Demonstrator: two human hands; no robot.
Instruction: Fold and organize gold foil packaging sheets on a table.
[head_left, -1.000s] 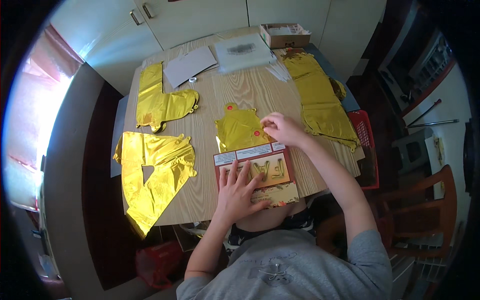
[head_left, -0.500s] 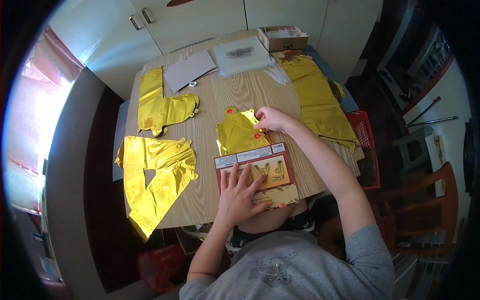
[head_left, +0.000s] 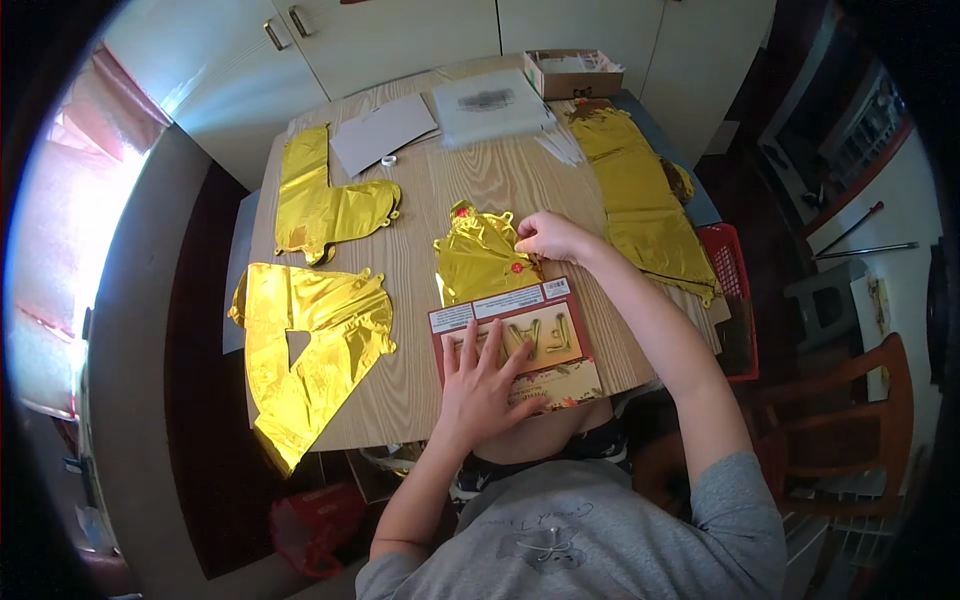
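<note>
Here, then, line by line.
Left hand: lay flat, fingers spread wide, pressing on the red card pack at the near edge of the table.
Right hand: fingers pinched narrow on the edge of a folded gold foil balloon, just beyond the pack.
Left side of table: 2 flat gold foil balloons, one toward the far edge, one at the near left corner.
Right edge: a long gold balloon.
Far edge: grey sheet, clear plastic bag, cardboard box.

Flat red-and-gold package at table's near edge; cardboard box far end.
</note>
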